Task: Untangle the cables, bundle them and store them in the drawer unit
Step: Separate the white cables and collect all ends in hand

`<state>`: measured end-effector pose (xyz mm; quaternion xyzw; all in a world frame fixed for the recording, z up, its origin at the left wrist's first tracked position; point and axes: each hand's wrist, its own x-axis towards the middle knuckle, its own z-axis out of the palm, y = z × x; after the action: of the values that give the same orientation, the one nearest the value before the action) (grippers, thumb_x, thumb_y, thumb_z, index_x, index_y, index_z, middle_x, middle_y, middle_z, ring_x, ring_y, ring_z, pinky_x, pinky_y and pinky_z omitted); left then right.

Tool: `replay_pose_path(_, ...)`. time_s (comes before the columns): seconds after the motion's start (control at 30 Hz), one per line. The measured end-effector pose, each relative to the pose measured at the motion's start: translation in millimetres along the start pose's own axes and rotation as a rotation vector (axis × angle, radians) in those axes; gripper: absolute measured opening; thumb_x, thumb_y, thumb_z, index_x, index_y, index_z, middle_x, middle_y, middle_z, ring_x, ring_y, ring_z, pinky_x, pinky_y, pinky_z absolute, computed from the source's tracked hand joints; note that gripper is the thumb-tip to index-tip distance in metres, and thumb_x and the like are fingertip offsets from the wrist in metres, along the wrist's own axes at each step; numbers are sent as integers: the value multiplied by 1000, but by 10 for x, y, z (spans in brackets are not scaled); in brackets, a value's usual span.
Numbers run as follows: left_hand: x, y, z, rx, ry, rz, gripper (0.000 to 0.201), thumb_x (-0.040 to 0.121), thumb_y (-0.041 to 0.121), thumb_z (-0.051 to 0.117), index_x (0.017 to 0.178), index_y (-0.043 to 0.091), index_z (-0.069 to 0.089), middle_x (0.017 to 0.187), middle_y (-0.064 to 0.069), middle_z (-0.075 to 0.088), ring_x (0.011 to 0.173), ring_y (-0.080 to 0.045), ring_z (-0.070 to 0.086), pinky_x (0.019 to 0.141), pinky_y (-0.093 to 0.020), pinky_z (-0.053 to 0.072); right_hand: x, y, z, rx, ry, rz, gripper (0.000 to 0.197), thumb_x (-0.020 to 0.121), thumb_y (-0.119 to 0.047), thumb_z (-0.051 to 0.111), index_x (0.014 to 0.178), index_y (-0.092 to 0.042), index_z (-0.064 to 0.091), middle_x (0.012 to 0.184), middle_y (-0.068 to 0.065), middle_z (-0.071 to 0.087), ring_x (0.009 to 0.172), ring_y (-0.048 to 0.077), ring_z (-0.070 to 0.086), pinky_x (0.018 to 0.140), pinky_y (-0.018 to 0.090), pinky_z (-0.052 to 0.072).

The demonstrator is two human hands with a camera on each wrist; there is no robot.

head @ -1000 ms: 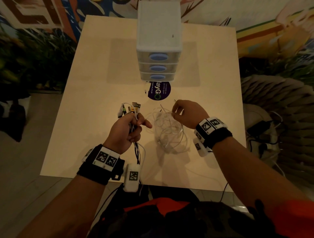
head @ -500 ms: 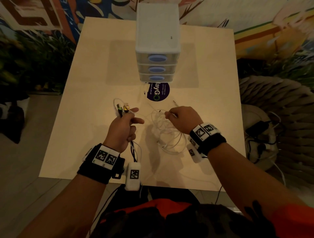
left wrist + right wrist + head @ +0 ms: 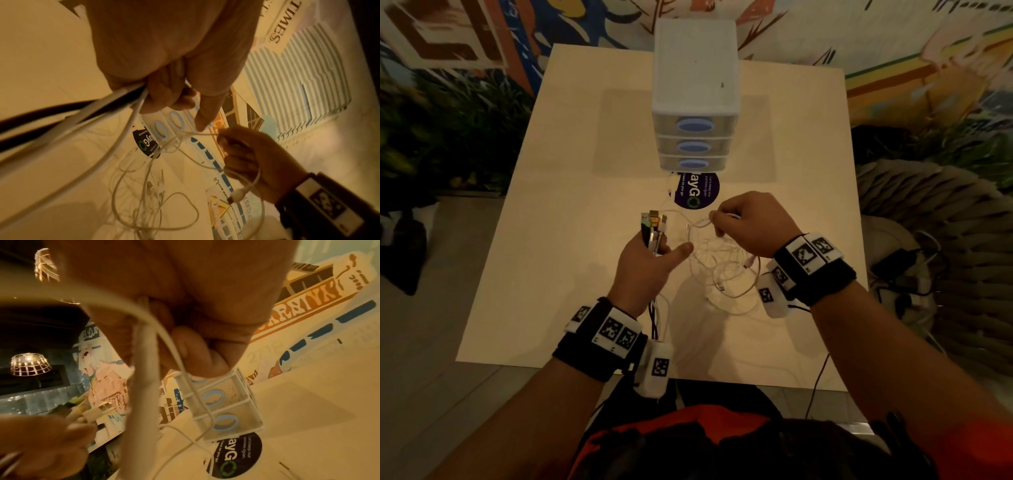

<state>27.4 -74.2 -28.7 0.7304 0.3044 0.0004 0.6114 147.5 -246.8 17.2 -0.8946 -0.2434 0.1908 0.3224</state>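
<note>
Untangling step: left hand (image 3: pixel 650 263) grips plug ends, right hand (image 3: pixel 753 222) pinches 1 white cable (image 3: pixel 698 224) mid-worktop. Next, prob.: tease it free.

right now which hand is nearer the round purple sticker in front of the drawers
Right. The right hand sits just beside the sticker, at its near right edge; the left hand is farther back toward the person.

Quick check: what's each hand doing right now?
Left hand: grips a bunch of cable ends, plugs sticking out.
Right hand: pinches a strand of the white cable tangle.
</note>
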Motion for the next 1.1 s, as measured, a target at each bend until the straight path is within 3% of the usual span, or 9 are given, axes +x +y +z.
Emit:
replay_pose_path(0.17,89,-23,91,97,25,32,24,90,34,76,100,19,60,78,7,58,66,-10,53,68,-30,44,-102,-68,-7,28,-105,-67,37,94,-32,61,58,-30,63,51,-14,57,48,5,52,54,17,38)
replay_pose_path(0.23,135,-48,61,107,31,23,20,93,33,71,105,19,64,77,9,59,67,-12,54,69,-33,44,-141,-25,-24,74,-113,-75,34,94,-31,61,61,-27,66,58,-10,62,53,6,56,57,19,42)
replay_pose_path(0.4,225,-121,-51,124,96,-35,13,95,32,68,102,22,63,74,-1,58,78,-37,60,69,-46,51,-223,124,-171,184,-104,-89,30,97,-22,61,69,-19,72,64,-9,65,63,8,58,69,29,46)
replay_pose_path(0.53,118,-34,-46,15,-20,108,14,92,14,73,102,21,67,66,16,58,54,0,48,54,-16,42,-231,198,-259,321,-88,-111,30,95,-25,56,69,-17,69,68,-1,67,66,10,60,73,34,49)
replay_pose_path(0.67,-39,48,124,87,-238,210,27,92,21,75,110,38,66,92,20,72,82,6,66,71,-13,50,-198,102,-218,417,-133,-160,32,97,-27,56,71,-13,69,70,0,67,67,15,59,73,33,49)
replay_pose_path(0.8,-68,148,185,146,-200,196,6,100,36,61,103,32,64,72,9,69,65,4,61,59,-9,42,-190,24,-156,500,-134,-192,37,96,-40,56,76,-14,73,72,7,67,67,18,59,71,35,48)
replay_pose_path(0.97,-11,112,25,7,-89,125,23,98,38,65,93,18,73,77,13,75,55,-7,52,57,-23,45,-197,190,68,681,-124,-3,67,104,-55,25,88,-15,76,76,24,67,66,30,58,69,37,47)
replay_pose_path(1.07,-29,160,-13,-147,-92,96,14,98,28,67,94,15,70,80,2,75,54,3,55,70,-36,48,-234,303,266,490,-108,6,26,102,-36,46,118,-28,66,76,4,70,67,19,62,69,37,51)
replay_pose_path(1.1,-43,179,-17,-136,-94,89,16,101,29,62,96,15,69,82,-2,76,51,5,54,73,-39,45,-241,311,328,371,-145,-18,27,99,-32,55,125,-33,60,79,-2,70,70,14,63,72,34,53)
